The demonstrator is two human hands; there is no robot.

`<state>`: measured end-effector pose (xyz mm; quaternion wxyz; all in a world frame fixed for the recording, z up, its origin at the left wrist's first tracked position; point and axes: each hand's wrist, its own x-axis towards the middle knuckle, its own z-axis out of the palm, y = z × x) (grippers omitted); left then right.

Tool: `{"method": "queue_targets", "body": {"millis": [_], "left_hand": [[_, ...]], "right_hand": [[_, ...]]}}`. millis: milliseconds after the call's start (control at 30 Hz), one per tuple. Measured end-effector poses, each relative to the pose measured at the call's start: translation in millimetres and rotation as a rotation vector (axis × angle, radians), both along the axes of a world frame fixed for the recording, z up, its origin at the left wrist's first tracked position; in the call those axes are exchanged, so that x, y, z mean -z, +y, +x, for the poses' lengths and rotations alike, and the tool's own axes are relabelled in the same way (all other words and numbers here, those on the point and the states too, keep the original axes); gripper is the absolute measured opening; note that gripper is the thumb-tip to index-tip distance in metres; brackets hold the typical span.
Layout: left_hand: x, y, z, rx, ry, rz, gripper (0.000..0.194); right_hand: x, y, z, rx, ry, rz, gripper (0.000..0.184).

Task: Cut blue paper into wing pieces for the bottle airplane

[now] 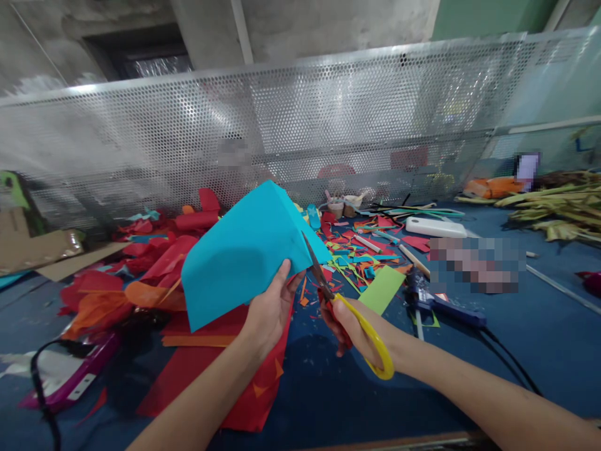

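A folded sheet of bright blue paper (239,257) is raised above the table, pinched at its lower right edge by my left hand (272,310). In my right hand (345,319) is a pair of scissors (375,341) with yellow and red handles. The dark blades point up and left, at the right part of the blue paper, close to my left fingertips. Whether both blades straddle the paper I cannot tell. Below the paper lie red sheets (253,401) and strips of orange paper (197,341).
Crumpled red and orange paper (103,307) heaps at the left, near a purple power strip (89,369). Small colored scraps lie mid-table beside a light green sheet (382,289). A blue glue gun (422,294) with a cord sits right. A perforated metal screen (300,119) stands behind.
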<state>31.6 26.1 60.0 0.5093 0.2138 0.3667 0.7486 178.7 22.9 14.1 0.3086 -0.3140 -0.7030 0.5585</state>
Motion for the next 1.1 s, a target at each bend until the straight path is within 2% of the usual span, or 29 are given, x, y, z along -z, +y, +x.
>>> {"method": "queue_targets", "body": {"millis": [233,867,1100], "left_hand": [[1.8,0.7,-0.9,-0.005,0.011,0.004,0.028],[-2.2,-0.8,0.5,-0.035,-0.021,-0.008,0.026],[-0.9,-0.5,0.1,-0.025,-0.009,-0.007,0.024]], "right_hand": [[3.2,0.7,0.6,0.017,-0.01,0.016,0.06],[-2.7,-3.5,-2.9,0.024,-0.007,0.045,0.064],[4.3,-1.8,-2.1,0.023,0.007,0.058,0.061]]}}
